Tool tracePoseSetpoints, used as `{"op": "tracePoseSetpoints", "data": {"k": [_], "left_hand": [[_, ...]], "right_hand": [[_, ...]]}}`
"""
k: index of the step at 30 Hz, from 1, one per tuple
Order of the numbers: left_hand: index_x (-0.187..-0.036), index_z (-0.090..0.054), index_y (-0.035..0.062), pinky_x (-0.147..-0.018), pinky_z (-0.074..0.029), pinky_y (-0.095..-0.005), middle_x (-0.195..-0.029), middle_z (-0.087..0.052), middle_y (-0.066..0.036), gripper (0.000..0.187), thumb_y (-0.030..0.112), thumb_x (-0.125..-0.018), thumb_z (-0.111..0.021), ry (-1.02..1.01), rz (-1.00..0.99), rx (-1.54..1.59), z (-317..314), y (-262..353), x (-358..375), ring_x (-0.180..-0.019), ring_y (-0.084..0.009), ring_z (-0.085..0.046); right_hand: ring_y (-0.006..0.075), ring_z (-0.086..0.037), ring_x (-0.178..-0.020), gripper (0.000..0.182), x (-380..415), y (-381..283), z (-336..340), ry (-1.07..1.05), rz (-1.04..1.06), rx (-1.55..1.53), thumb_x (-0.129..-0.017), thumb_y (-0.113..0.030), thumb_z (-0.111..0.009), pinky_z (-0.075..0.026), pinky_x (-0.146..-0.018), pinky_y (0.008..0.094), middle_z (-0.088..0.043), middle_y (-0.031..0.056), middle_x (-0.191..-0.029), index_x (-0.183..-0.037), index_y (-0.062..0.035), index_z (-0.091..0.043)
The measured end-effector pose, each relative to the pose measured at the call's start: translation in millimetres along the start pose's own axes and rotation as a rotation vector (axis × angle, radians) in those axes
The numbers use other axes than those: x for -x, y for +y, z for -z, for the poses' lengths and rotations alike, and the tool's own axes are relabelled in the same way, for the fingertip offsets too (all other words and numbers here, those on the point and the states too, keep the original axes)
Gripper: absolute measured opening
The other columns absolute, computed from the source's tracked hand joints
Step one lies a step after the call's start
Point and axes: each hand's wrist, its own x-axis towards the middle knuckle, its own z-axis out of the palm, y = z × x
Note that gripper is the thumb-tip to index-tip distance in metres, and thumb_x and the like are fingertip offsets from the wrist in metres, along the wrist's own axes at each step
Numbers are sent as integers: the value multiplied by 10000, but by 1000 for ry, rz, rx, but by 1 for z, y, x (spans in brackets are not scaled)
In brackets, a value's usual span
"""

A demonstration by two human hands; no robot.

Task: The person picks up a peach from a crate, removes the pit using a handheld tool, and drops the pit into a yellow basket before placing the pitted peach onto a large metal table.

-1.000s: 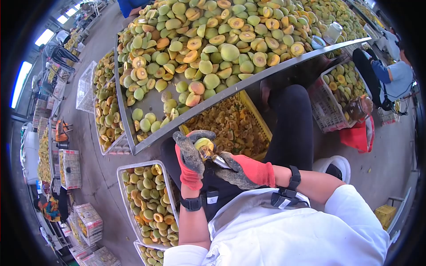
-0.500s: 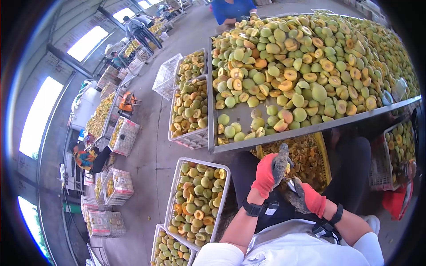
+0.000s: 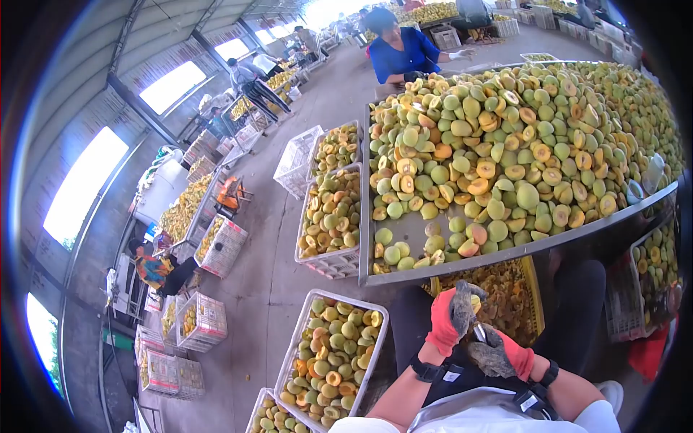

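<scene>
My left hand [image 3: 453, 316], in a red and grey glove, is closed around a yellow-green peach half [image 3: 475, 304], mostly hidden by the fingers. Close below it, my right hand [image 3: 501, 352], gloved alike, grips a small metal pitting tool [image 3: 479, 333] whose bright end points at the left hand. Both hands are above my lap. Under them sits a yellow crate [image 3: 535, 299] with brownish-orange scraps. Just beyond, a metal-rimmed table [image 3: 462, 257] bears a big heap of halved peaches [image 3: 498, 166], cut faces and green skins showing.
White crates of peaches stand to my left, one close [image 3: 333, 361] and another beside the table [image 3: 310, 249]. A dark crate [image 3: 622, 307] is at right. A cup [image 3: 634, 192] lies at the table's edge. A person in blue [image 3: 404, 54] works across the table; others are farther off.
My view has tilted up and shifted left, so the table and crates appear lower and farther right. The person in blue shows more fully. Both hands keep their holds close together.
</scene>
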Motion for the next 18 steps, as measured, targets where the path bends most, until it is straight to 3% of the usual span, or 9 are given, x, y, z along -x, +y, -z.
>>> {"op": "tracePoseSetpoints", "data": {"k": [4, 6, 7, 9, 12, 13, 14, 16, 18], "left_hand": [[-829, -653, 30, -535, -439, -246, -631, -593, -13, 302, 303, -876, -532, 46, -17, 163, -3, -3, -3, -556, -79, -528], [-799, -634, -5, -526, -393, -233, -622, -555, 5, 331, 301, -886, -541, -222, -11, 141, 5, -16, -11, -575, -67, -493], [-799, -634, -5, -526, -393, -233, -622, -555, 5, 331, 301, -886, -541, -222, -12, 141, 6, -21, -14, -575, -67, -493], [-789, -628, -7, -542, -408, -231, -623, -563, 0, 306, 285, -862, -575, -425, 115, 302, 8, -16, -19, -589, -71, -511], [-757, -636, -16, -518, -403, -222, -604, -571, -9, 558, 479, -919, -435, -383, 165, 363, -2, -11, -19, -542, -76, -505], [-717, -641, -10, -482, -382, -217, -566, -564, -10, 678, 569, -929, -359, -334, 202, 411, -7, -5, -18, -497, -74, -487], [-717, -641, -10, -482, -382, -217, -566, -564, -10, 678, 569, -929, -359, -343, 204, 413, -11, -6, -17, -497, -74, -487], [-778, -646, -33, -523, -428, -216, -641, -612, -43, 674, 553, -936, -354, -200, 134, 470, -18, -8, -14, -544, -92, -537], [-815, -646, -40, -548, -449, -222, -685, -628, -60, 665, 545, -939, -354, -206, 114, 530, -19, -1, -12, -578, -103, -561]], "right_hand": [[66, -490, -507, 209, 1, 0, 4, -35, 8, 78, -932, -268, -516, -353, -413, 202, -572, -48, -753, -1097, -143, -545], [63, -487, -512, 212, 3, -1, 1, -40, 42, 135, -928, -244, -525, -358, -420, 202, -568, -50, -761, -1113, -140, -536], [62, -480, -509, 223, 8, -4, -4, -22, 89, 220, -921, -237, -539, -357, -421, 205, -561, -50, -754, -1120, -137, -532], [62, -473, -506, 236, 14, -12, -6, -5, 136, 308, -914, -229, -552, -356, -423, 207, -554, -50, -748, -1127, -133, -527], [64, -467, -518, 286, 17, -20, 1, -33, 82, 325, -880, -195, -610, -351, -432, 209, -538, -47, -742, -1141, -132, -513], [67, -467, -526, 313, 18, -19, 9, -85, -52, 90, -863, -187, -634, -352, -438, 210, -537, -41, -749, -1145, -132, -508], [69, -468, -535, 342, 19, -19, 14, -135, -182, -145, -847, -179, -658, -353, -443, 211, -537, -36, -756, -1148, -131, -504], [71, -470, -538, 342, 21, -19, 9, -163, -178, -183, -845, -185, -660, -352, -443, 212, -538, -29, -760, -1143, -126, -504], [73, -473, -541, 343, 21, -17, 10, -195, -178, -219, -843, -192, -663, -351, -443, 213, -540, -22, -764, -1138, -121, -505]]}}
